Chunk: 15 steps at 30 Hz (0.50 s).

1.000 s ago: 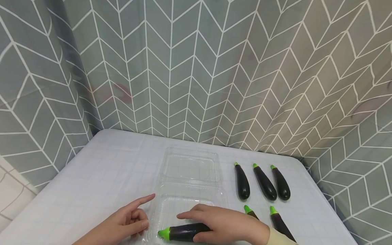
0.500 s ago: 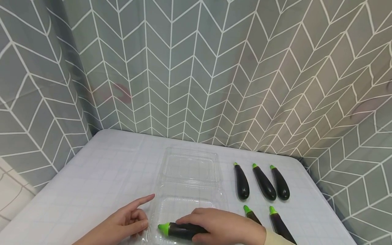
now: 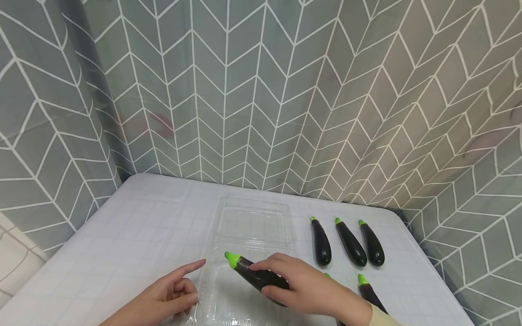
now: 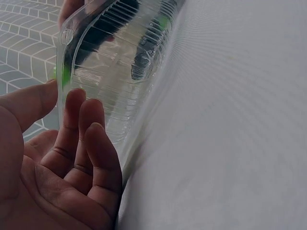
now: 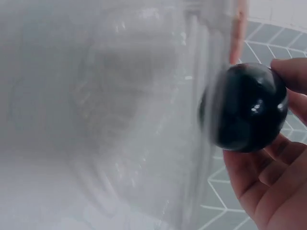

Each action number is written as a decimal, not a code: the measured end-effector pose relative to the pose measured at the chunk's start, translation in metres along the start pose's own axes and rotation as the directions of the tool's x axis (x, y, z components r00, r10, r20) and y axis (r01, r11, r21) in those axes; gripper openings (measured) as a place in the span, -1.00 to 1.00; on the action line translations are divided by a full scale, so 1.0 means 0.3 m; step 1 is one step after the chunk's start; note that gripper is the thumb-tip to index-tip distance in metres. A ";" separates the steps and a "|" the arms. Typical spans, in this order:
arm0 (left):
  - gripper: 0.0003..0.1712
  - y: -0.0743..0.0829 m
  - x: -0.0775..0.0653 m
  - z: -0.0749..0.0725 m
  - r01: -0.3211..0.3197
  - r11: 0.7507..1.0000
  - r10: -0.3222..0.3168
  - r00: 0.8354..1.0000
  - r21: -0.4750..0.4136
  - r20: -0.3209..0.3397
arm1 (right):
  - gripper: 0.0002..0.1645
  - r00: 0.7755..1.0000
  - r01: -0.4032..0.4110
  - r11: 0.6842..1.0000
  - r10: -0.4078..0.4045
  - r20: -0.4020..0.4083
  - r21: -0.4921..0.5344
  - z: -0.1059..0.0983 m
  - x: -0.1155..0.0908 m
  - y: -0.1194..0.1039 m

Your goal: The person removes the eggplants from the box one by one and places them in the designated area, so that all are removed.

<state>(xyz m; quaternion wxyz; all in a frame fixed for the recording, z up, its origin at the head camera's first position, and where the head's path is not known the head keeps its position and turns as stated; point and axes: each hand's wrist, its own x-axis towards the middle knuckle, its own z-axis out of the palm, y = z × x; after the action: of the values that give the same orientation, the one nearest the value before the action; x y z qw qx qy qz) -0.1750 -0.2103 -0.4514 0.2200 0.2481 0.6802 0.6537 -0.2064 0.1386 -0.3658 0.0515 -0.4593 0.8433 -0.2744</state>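
Note:
In the head view my right hand [image 3: 299,285] grips a dark eggplant [image 3: 258,277] with a bright green stem end, fingers over it and thumb beneath. The eggplant slants above the base of a clear hinged plastic container [image 3: 244,312], stem pointing away to the left. The right wrist view shows the eggplant's glossy round end [image 5: 254,110] between thumb and fingers. My left hand [image 3: 163,296] stays at the container's left edge, index finger straight. In the left wrist view its thumb and curled fingertips pinch the container's rim [image 4: 61,110].
The container's lid [image 3: 253,222] lies flat behind its base. To the right, three eggplants [image 3: 351,244] form a back row, with another eggplant [image 3: 370,294] in front. One more is mostly hidden by my right arm. A patterned curtain [image 3: 261,90] rises behind the white table [image 3: 142,217].
My right hand has raised the eggplant out of the container's base and turned it, its stem end swinging away from me. The left hand has kept its place.

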 end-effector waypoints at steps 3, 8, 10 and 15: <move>-0.27 -0.007 0.002 -0.001 -0.030 1.000 0.030 1.000 -0.009 0.004 | -0.52 0.997 -0.062 0.998 0.063 -0.050 0.021 -0.026 -0.013 -0.002; -0.29 -0.024 0.007 -0.004 -0.147 0.988 0.147 0.989 0.034 0.019 | -0.53 0.983 -0.145 0.988 0.149 -0.106 0.046 -0.068 -0.047 0.002; -0.29 -0.025 0.008 -0.005 -0.158 0.986 0.157 0.987 0.047 0.018 | -0.54 0.978 -0.151 0.988 0.155 -0.139 0.039 -0.080 -0.065 0.009; -0.28 -0.032 -0.003 -0.006 -0.125 0.992 0.125 0.992 0.009 0.022 | -0.54 0.961 -0.199 0.979 0.202 -0.189 0.032 -0.093 -0.111 0.027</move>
<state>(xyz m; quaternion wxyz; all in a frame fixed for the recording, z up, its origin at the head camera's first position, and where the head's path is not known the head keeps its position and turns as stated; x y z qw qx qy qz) -0.1761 -0.2125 -0.4610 0.1845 0.2983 0.6643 0.6601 -0.2028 0.1804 -0.3519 0.0009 -0.3429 0.8847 -0.3159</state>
